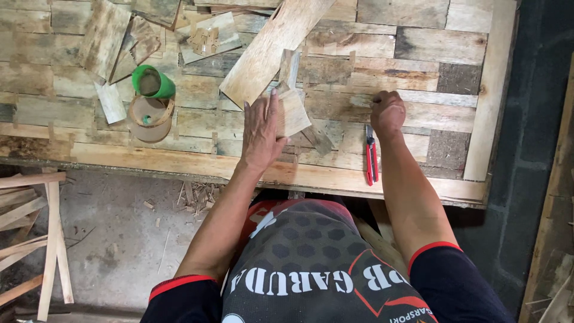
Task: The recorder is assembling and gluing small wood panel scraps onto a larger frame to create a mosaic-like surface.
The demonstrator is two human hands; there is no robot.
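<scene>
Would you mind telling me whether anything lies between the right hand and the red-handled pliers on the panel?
Nothing visible does. The right hand rests as a fist on the wooden panel, and the red-handled pliers lie just below it, beside the wrist, with only bare boards between. The left hand presses a small wood piece farther left.

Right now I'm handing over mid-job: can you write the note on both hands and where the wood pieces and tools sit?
Left hand: flat, fingers open, pressing a small pale square wood piece onto the patchwork plank panel.
Right hand: closed in a fist, resting on the panel; whether it holds anything cannot be told.
Red-handled pliers lie just below the right hand.
Green round cup and long pale board lie further up the panel.
Done: most of the panel is covered with planks.
Left: the loose pieces still lie unplaced.
</scene>
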